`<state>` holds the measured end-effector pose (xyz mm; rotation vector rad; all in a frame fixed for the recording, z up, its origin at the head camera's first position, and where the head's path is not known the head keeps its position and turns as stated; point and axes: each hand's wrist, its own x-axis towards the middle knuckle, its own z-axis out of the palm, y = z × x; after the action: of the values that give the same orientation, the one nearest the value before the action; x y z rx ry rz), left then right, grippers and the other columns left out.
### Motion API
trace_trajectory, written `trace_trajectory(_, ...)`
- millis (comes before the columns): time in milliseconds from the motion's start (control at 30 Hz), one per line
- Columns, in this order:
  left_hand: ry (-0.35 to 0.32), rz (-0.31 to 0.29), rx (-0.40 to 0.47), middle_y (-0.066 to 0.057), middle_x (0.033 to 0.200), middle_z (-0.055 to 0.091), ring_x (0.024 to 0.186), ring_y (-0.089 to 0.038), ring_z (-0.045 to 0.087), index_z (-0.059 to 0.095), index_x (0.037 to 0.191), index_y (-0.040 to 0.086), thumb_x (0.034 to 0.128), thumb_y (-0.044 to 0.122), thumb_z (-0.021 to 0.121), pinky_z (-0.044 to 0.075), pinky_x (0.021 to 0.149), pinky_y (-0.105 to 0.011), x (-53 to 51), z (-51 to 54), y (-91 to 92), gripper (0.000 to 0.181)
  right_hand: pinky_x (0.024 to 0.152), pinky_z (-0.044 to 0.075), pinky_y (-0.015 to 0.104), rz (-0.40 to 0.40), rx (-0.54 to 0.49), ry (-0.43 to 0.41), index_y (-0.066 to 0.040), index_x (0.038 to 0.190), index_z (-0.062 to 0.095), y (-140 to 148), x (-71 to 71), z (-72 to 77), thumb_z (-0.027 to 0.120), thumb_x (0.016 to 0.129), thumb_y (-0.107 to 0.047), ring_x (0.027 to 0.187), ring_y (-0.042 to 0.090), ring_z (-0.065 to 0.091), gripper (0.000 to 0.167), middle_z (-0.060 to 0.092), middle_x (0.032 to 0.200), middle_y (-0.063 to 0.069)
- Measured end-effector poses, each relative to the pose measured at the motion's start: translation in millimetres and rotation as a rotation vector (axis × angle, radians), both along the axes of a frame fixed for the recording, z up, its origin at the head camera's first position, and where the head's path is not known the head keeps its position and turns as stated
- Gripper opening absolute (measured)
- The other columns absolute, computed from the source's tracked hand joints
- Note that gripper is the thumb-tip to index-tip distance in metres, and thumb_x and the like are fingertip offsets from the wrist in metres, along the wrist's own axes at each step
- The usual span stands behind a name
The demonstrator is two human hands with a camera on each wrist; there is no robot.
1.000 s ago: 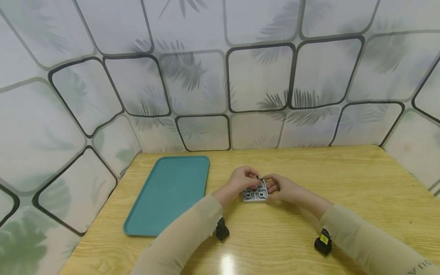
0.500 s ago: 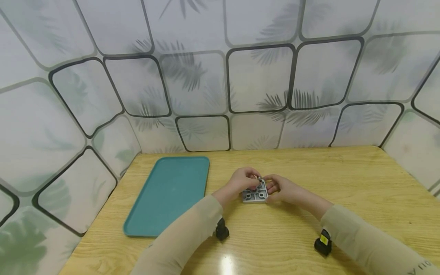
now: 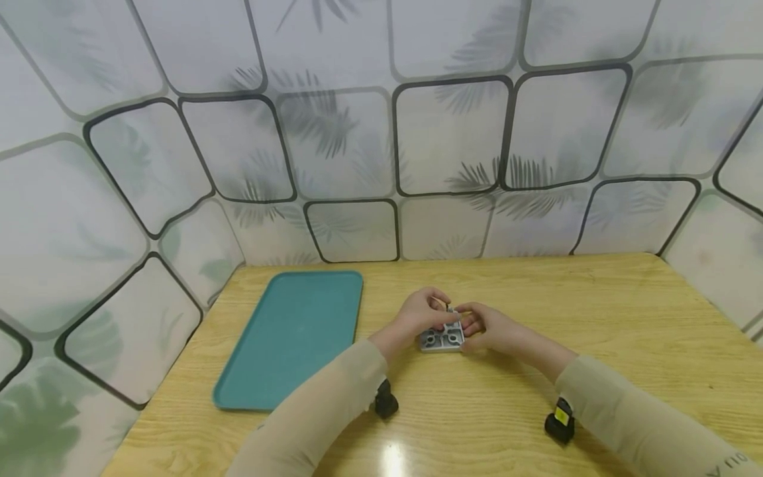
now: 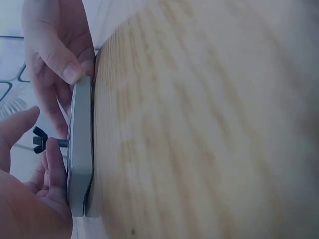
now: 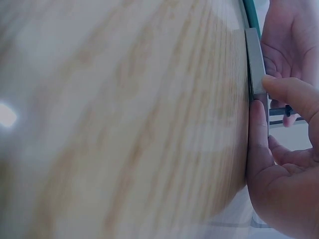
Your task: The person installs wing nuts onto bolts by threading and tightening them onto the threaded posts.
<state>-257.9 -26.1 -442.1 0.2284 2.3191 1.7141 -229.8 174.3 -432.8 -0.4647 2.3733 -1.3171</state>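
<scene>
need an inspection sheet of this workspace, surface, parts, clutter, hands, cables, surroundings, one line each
surface: wood-grain table, with a bright reflection toward the near side
job's things: gray plate resting on the table; upright bolt on it, black wing nut threaded on above the plate
clutter: teal tray, left of the plate
grippers: left hand beside the wing nut, thumb apart from it, finger contact unclear; right hand pinching the plate's edge
cables: nothing seen
surroundings: pale wall covering with rounded outlines and leaf prints
</scene>
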Motion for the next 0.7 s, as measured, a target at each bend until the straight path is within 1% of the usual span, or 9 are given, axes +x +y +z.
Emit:
trace_trajectory(167, 0.009, 0.041, 0.011, 0.002, 0.078, 0.056, 0.064, -0.010, 0.059, 0.068, 0.108, 0.005, 0.0899, 0.010, 0.085, 0.051, 0.061, -0.020, 2.3, 0.0, 2.7, 0.025, 0.096, 0.053, 0.034, 0.007, 0.003, 0.003, 0.013, 0.156, 0.034, 0.2, 0.7, 1.6, 0.082, 0.089, -0.001, 0.112, 0.027, 0.062, 0.083, 0.059, 0.125, 0.022)
trace_trajectory(333, 0.008, 0.054, 0.030, 0.002, 0.077, 0.056, 0.064, -0.010, 0.058, 0.069, 0.104, 0.004, 0.0897, 0.008, 0.085, 0.052, 0.061, -0.020, 3.0, -0.2, 2.9, 0.021, 0.095, 0.052, 0.034, 0.011, -0.006, -0.004, 0.012, 0.156, 0.033, -0.1, 1.7, 2.0, 0.081, 0.089, -0.001, 0.111, 0.027, 0.061, 0.084, 0.058, 0.126, 0.022)
trace_trajectory(433, 0.005, 0.042, 0.042, 0.002, 0.077, 0.056, 0.064, -0.010, 0.058, 0.070, 0.105, 0.003, 0.0899, 0.006, 0.084, 0.052, 0.061, -0.020, 1.0, -0.8, 1.5, 0.021, 0.094, 0.052, 0.033, 0.008, -0.006, -0.002, 0.012, 0.156, 0.033, -0.4, 1.5, 1.5, 0.081, 0.089, -0.001, 0.111, 0.026, 0.061, 0.084, 0.058, 0.126, 0.022)
trace_trajectory(567, -0.012, 0.004, 0.049, 0.002, 0.077, 0.056, 0.065, -0.010, 0.059, 0.072, 0.108, 0.003, 0.0912, 0.007, 0.083, 0.053, 0.062, -0.020, -2.6, -0.7, -1.4, 0.020, 0.094, 0.053, 0.033, 0.008, -0.002, 0.008, 0.012, 0.156, 0.034, 0.0, 0.7, 0.6, 0.081, 0.089, -0.001, 0.111, 0.027, 0.062, 0.083, 0.059, 0.125, 0.023)
trace_trajectory(700, -0.027, -0.028, 0.049, 0.002, 0.078, 0.057, 0.066, -0.011, 0.060, 0.073, 0.111, 0.003, 0.0920, 0.007, 0.082, 0.053, 0.063, -0.020, -2.6, 1.7, -4.0, 0.021, 0.091, 0.054, 0.030, 0.020, -0.003, 0.017, 0.014, 0.154, 0.035, 0.3, 0.2, 0.8, 0.081, 0.089, -0.001, 0.110, 0.026, 0.062, 0.081, 0.060, 0.124, 0.022)
